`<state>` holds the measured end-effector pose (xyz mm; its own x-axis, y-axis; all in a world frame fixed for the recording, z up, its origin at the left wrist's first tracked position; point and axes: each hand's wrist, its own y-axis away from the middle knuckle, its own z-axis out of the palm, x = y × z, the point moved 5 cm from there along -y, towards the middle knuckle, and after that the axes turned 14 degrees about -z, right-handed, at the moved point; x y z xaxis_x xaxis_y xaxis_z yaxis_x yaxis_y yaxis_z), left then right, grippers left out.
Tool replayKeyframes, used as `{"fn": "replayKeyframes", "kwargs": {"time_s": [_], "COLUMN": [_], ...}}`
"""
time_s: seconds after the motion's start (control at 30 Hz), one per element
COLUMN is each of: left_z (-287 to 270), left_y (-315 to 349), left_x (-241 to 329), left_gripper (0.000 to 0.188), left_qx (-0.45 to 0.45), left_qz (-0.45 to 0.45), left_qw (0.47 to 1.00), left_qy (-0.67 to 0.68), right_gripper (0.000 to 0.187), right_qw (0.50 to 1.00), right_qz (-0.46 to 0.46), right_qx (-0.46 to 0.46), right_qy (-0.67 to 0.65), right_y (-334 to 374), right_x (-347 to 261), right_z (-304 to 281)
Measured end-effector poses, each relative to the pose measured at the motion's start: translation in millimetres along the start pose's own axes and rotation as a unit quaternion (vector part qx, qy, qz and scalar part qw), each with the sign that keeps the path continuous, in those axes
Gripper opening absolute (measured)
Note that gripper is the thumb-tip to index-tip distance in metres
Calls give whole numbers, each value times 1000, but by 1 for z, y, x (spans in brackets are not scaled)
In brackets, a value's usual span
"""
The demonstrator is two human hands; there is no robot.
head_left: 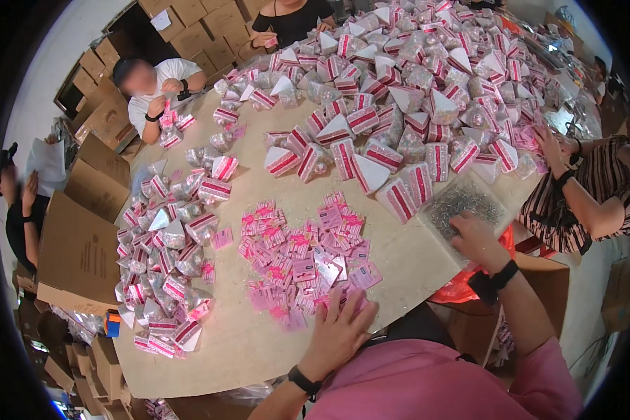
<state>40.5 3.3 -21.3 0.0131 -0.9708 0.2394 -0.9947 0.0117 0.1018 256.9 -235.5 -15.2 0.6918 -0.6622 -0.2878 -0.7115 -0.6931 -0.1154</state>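
On the table [413, 269], left hand [337, 329] lies flat, fingers spread, on pink cards [301, 255]; right hand [474, 239] seemingly curls into a tray of small metal bits [455, 204].

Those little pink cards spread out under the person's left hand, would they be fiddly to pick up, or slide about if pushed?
Probably fiddly: the pink cards look thin and lie flat on the table, leaving little edge to catch. They overlap loosely, so a push from the left hand would likely slide several together. They seem very light.
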Motion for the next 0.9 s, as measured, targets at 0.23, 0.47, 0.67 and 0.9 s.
{"fn": "replayKeyframes", "kwargs": {"time_s": [0.23,0.47,0.67,0.9], "left_z": [7,7,11,14], "left_y": [-19,-10,-11,-11], "left_x": [-30,-5,3,3], "left_gripper": [59,61,61,57], "left_qx": [38,44,44,40], "left_qz": [-85,-37,-30,-35], "left_qw": [996,998,998,998], "left_qy": [12,32,34,32], "right_gripper": [13,37,60,60], "right_qw": [999,998,998,990], "right_qz": [24,-47,46,-43], "right_qx": [22,-27,-50,-127], "right_qy": [21,-35,-14,-43], "right_y": [-12,-12,-18,9], "right_x": [-17,-101,-80,-123], "right_z": [-13,25,55,64]}}
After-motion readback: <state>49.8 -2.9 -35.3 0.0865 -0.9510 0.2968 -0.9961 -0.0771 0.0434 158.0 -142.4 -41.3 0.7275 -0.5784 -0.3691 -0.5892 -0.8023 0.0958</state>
